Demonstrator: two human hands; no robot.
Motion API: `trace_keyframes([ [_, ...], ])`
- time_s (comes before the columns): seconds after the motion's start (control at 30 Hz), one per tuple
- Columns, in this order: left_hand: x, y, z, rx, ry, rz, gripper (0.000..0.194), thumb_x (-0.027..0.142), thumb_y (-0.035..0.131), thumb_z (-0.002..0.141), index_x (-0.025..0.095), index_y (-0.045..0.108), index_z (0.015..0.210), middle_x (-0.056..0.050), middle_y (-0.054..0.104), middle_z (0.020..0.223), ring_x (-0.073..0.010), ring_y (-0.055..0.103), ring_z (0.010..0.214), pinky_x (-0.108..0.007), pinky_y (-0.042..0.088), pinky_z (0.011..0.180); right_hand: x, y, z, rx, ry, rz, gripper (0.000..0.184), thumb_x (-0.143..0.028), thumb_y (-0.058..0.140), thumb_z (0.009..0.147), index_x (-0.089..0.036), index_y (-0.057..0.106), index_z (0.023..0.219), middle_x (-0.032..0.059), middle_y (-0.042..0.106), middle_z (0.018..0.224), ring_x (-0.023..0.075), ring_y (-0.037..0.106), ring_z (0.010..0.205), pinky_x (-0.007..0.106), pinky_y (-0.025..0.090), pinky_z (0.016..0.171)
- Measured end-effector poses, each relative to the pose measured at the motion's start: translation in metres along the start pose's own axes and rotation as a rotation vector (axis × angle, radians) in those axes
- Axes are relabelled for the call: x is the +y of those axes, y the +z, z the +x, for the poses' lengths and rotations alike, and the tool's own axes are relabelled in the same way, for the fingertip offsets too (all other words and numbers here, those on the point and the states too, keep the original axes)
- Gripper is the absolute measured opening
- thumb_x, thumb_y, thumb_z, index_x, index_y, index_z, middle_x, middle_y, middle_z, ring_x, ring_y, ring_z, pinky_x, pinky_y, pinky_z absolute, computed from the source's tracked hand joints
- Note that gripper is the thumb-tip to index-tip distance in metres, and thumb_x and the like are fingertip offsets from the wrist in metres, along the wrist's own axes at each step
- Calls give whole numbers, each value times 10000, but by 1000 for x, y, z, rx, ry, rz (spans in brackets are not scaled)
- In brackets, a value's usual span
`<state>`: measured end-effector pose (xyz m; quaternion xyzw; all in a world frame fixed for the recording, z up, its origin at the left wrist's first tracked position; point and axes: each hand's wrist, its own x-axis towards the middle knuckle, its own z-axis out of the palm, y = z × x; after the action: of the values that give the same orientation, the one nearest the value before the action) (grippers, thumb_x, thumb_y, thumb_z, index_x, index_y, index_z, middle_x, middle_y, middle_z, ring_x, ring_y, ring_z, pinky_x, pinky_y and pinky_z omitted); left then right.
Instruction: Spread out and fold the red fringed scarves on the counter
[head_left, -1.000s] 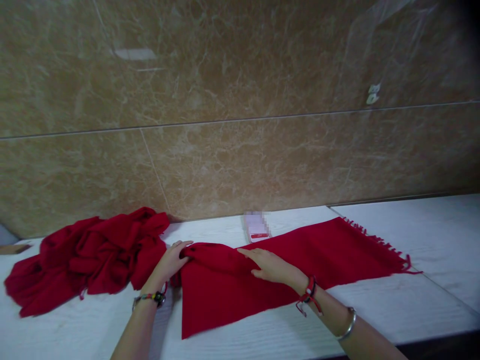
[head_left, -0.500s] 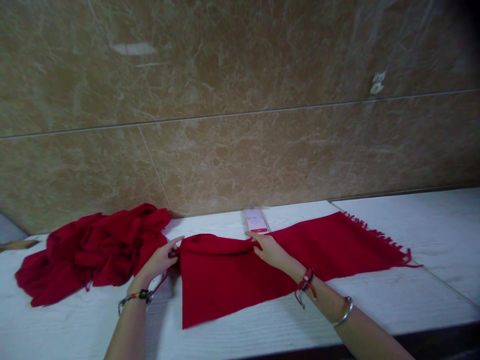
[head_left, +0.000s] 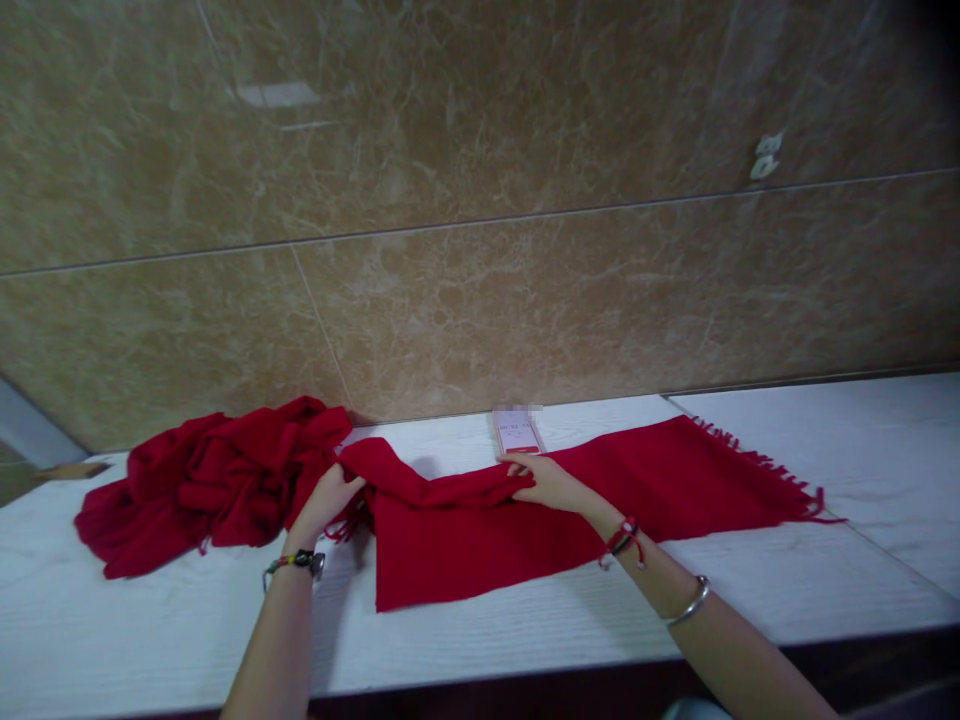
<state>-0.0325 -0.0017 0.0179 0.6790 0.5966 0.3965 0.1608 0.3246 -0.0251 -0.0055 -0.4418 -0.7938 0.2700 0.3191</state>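
A long red scarf (head_left: 465, 555) lies stretched across the white tabletop, its fringe spread out at the right end. My left hand (head_left: 328, 498) pinches the scarf's left end, where a fringed edge hangs below the fingers. Around the far long edge, near the middle, the fingers of my right hand (head_left: 551, 482) close on a gathered fold of the cloth. Between both hands that far edge is lifted and bunched. To the left of my left hand is a crumpled heap of red cloth (head_left: 217, 485), close against the scarf.
A phone (head_left: 517, 432) with a lit screen lies behind the scarf, by the brown marbled wall (head_left: 480, 310). At the far left a flat wooden piece (head_left: 73, 470) rests on the white table (head_left: 187, 640). A small white cat-shaped fixture (head_left: 766, 157) is on the wall.
My left hand has raised the scarf's left end a little, and its fringe now shows. The gathered far edge has more folds. The view has shifted slightly.
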Motion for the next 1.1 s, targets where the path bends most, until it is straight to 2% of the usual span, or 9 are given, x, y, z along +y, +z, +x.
trace_keyframes([
  [0.13,6,4,-9,-403,4,-97,540,352,646,592,142,536,1077,-81,616,1071,-238,576,939,-375,458,852,-14,-4,-10,-248,-100,-79,653,-219,665,611,-175,457,1228,93,490,1236,226,444,1118,359,321,963],
  [0.2,6,4,-12,-462,20,-114,609,329,677,550,152,518,1111,-78,584,1129,-246,548,990,-378,426,896,-16,-2,-13,-298,-103,-103,811,-261,696,586,-184,339,1311,101,402,1315,237,373,1183,372,279,992],
  [0.37,-3,4,-9,-291,-31,-87,582,373,637,570,101,531,1073,-72,648,988,-241,590,900,-376,459,835,-9,2,-13,-339,-66,-124,956,-268,709,577,-198,179,1369,111,292,1380,250,271,1247,394,229,1017],
  [0.47,2,-17,-3,-96,138,47,499,302,532,647,99,521,1102,-86,625,1039,-235,571,945,-354,436,862,-5,3,-12,-323,-37,-123,943,-217,688,599,-186,152,1374,124,273,1386,241,273,1247,384,227,1020],
  [0.6,29,-57,7,134,356,438,468,124,388,671,123,531,1117,-94,577,1096,-232,514,1027,-358,371,928,-3,4,-11,-321,-28,-100,943,-167,687,590,-156,160,1372,142,358,1333,231,348,1201,360,272,999],
  [0.73,47,-64,17,140,331,692,506,81,328,726,151,449,1212,-110,515,1149,-249,472,1073,-381,368,911,-2,4,-11,-316,-29,-85,917,-182,689,590,-157,198,1363,133,407,1297,224,394,1164,364,280,994],
  [0.9,15,-39,7,-185,16,834,708,294,566,664,220,295,1314,-166,358,1319,-374,312,1201,-590,247,915,-2,1,-11,-359,-43,-173,782,-261,678,621,-186,329,1317,104,373,1331,236,325,1215,369,248,1013],
  [1.0,-16,-38,-13,3,58,709,715,413,533,691,183,280,1318,-182,284,1359,-342,263,1239,-525,265,944,-2,1,-11,-362,-79,-204,639,-293,654,656,-184,439,1248,94,426,1285,229,356,1190,362,257,1011],
  [1.1,-44,-44,-37,221,-41,475,612,427,417,742,112,348,1261,-174,497,1159,-262,495,1057,-408,397,871,-1,2,-10,-355,-114,-212,547,-292,637,676,-177,500,1193,95,468,1233,227,388,1158,363,277,1000],
])
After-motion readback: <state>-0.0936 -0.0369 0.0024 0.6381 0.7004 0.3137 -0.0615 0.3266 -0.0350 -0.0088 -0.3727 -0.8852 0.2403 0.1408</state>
